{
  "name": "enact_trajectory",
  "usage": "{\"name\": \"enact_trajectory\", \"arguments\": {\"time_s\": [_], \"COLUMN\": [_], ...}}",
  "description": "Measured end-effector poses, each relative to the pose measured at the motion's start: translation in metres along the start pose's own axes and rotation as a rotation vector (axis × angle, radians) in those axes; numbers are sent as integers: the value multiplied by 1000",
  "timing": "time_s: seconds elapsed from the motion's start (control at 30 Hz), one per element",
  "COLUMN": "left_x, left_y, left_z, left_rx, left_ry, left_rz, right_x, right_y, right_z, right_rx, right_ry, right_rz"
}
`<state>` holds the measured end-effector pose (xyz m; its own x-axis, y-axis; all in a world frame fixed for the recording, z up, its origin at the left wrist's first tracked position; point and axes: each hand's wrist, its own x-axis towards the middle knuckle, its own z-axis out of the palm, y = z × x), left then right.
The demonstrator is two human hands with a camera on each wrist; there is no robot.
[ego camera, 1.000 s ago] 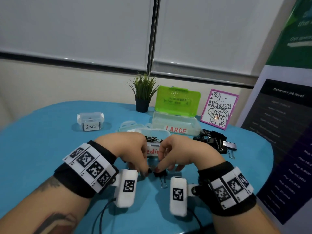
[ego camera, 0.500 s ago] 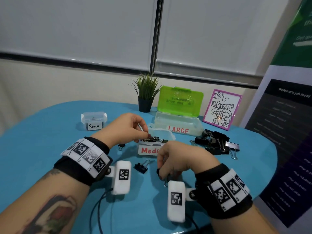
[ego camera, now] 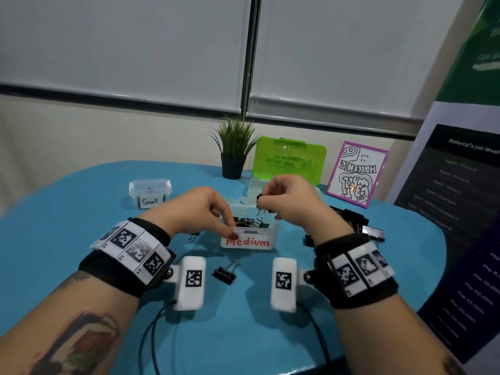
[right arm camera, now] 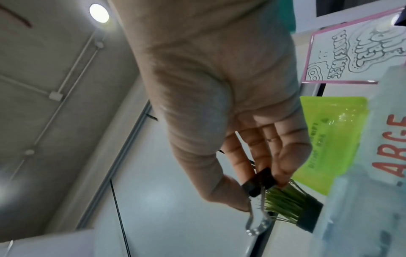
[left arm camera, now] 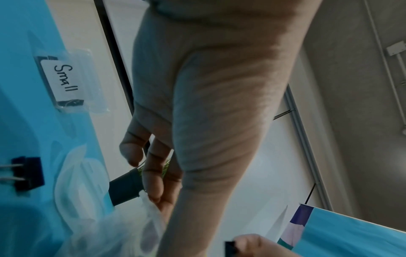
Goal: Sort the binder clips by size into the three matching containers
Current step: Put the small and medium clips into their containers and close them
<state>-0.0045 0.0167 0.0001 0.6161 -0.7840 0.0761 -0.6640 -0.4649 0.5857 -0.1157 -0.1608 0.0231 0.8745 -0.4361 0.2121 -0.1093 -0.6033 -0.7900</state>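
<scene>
Clear Medium box [ego camera: 250, 243] holding black clips [ego camera: 247, 222], right hand [ego camera: 288, 198] pinching one above

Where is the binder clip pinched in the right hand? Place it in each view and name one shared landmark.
Head: binder clip at the right hand's fingertips, above the Medium box.
Left wrist: only a dark corner, bottom edge.
Right wrist: lower centre, at the fingertips.
Shared landmark: potted plant.

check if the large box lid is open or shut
Open. The green lid stands upright behind the large box, hinged back, in both the head and right wrist views.
</scene>
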Motion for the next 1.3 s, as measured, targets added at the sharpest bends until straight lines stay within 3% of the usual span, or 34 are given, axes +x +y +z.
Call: {"name": "enact_trajectory", "arguments": {"time_s": [0.13, 0.2, 0.3, 0.43, 0.5, 0.57, 0.8, 1.0, 1.3], "left_x": [2, 4, 4, 11, 17, 20, 28, 32, 30], "left_y": [1, -1, -7, -24, -34, -40, -54, -64, -60], "left_z": [0, 1, -6, -15, -12, -6, 5, 6, 6], "left_rx": [-56, -77, -174, -384, -229, -49, 219, 282, 166], "left_ry": [-11, -16, -41, 197, 271, 234, 36, 39, 68], "left_rz": [21, 21, 62, 27, -62, -141, -287, -338, -360], "right_x": [4, -3, -21, -34, -36, -36, -33, -33, -29], "right_y": [3, 2, -4, -13, -17, -19, -12, -5, -4], "right_z": [14, 18, 26, 37, 40, 42, 47, 48, 48], "right_rx": [-71, -139, -290, -446, -511, -546, -523, -516, -511], "right_ry": [99, -43, -409, -582, -639, -691, -717, -713, -731], "right_rz": [-47, -87, -119, -202, -213, -214, -190, -152, -191]}}
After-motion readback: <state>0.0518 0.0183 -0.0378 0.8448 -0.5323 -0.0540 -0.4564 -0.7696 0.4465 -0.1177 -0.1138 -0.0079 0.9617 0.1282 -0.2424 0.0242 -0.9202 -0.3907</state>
